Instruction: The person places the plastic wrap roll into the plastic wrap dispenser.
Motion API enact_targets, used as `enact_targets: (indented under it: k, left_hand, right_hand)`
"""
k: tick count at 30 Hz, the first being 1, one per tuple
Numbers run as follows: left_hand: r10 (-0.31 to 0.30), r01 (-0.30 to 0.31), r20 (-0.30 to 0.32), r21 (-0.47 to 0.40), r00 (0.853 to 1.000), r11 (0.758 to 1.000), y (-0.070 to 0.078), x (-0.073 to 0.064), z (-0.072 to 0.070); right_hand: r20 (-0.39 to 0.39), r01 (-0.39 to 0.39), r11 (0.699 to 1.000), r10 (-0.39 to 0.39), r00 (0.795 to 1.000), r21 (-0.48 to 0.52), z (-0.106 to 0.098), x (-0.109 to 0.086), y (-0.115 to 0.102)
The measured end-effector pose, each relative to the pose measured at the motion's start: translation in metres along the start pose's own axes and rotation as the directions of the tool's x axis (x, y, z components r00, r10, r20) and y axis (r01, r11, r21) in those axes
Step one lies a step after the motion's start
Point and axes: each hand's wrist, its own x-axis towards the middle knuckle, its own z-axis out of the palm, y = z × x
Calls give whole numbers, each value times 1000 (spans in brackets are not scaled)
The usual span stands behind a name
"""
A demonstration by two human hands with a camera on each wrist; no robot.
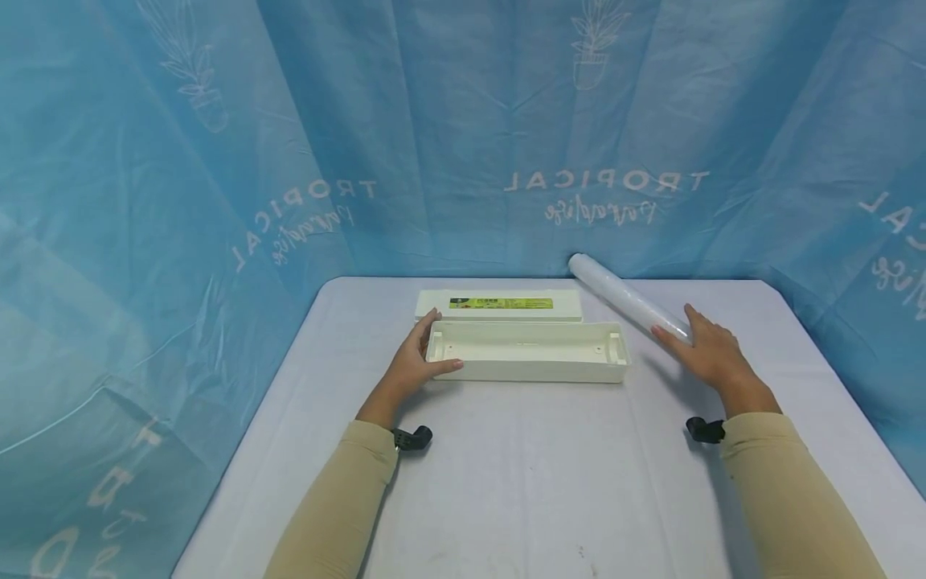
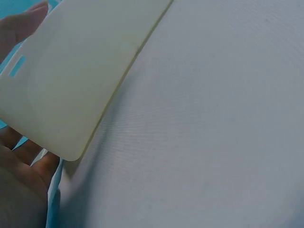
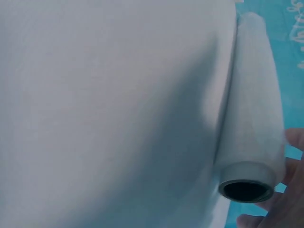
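A long cream plastic box (image 1: 535,371), lidless with its hollow upward, lies across the table. My left hand (image 1: 412,363) grips its left end, thumb along the front and fingers round the back corner. Up close in the left wrist view, the box's smooth wall (image 2: 90,71) sits between thumb and fingers. At right, a white roll of plastic wrap (image 1: 629,299) lies at a slant, its far end near the curtain. My right hand (image 1: 712,354) holds the roll's near end between thumb and fingers. The right wrist view shows the roll's hollow core (image 3: 247,191), with fingers along its right side.
Just behind the box lies a matching cream lid (image 1: 499,314) with a green and yellow label. A white cloth covers the table (image 1: 521,466). Blue printed curtains (image 1: 463,161) hang along the back and sides.
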Motion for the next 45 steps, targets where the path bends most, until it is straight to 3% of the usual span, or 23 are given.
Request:
enact_targets:
  k: [6,15,25,35,42,45]
  left_hand:
    - [-29,28,-15,-43,999,999,-4,0,2]
    - [-13,10,-27,-89,1000,996,-7,0,5]
    - [-21,16,-46,-114,999,993,-9,0,6]
    - [-25,19,-33,-159,999,987,-8,-1,8]
    - [-54,49,-26,-173,998,984,20,-11,8]
    - [-52,45,-34,-167,998,985,18,-12,8]
  right_hand:
    - [20,-28,998,27,999,49,6,-2,7]
    - [-55,-26,989,34,998,142,13,-2,17]
    - [-69,-16,983,29,997,181,15,-4,16]
    - [-100,-54,972,79,992,230,15,-9,12]
    - [-116,-63,967,94,989,245,17,-8,12]
    - [-115,-75,962,108,987,263,19,-7,12]
